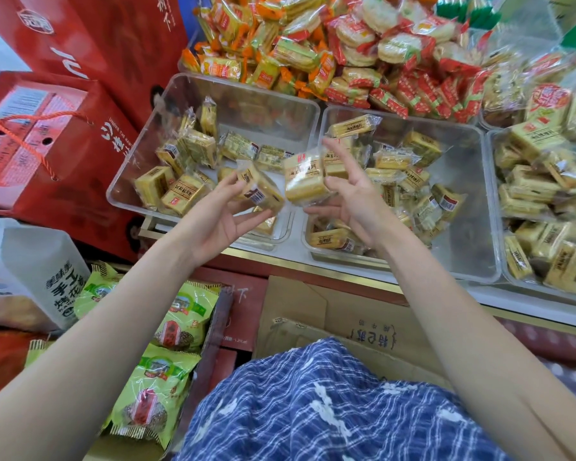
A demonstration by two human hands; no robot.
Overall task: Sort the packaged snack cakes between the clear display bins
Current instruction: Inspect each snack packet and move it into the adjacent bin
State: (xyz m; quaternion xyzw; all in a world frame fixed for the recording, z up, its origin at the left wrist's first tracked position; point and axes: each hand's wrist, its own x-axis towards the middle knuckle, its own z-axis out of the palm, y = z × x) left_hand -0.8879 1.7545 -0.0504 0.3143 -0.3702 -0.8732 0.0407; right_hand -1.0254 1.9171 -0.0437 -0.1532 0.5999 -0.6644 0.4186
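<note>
While both hands hover above the bin fronts, the left hand point(218, 216) pinches 1 snack cake point(261, 188) and the right hand point(353, 197) pinches another point(305, 179). Left bin point(140, 151) and middle bin point(466, 194) each hold loose packs; sorting appears unfinished.

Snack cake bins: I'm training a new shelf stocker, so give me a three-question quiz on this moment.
1. True or false: the left hand holds nothing.
2. Which clear bin looks fullest: A) left bin B) middle bin C) right bin?
3. What does the right hand hold?

Key:
1. False; it grips a snack cake.
2. C.
3. A wrapped yellow cake, between the left and middle bins.
</note>
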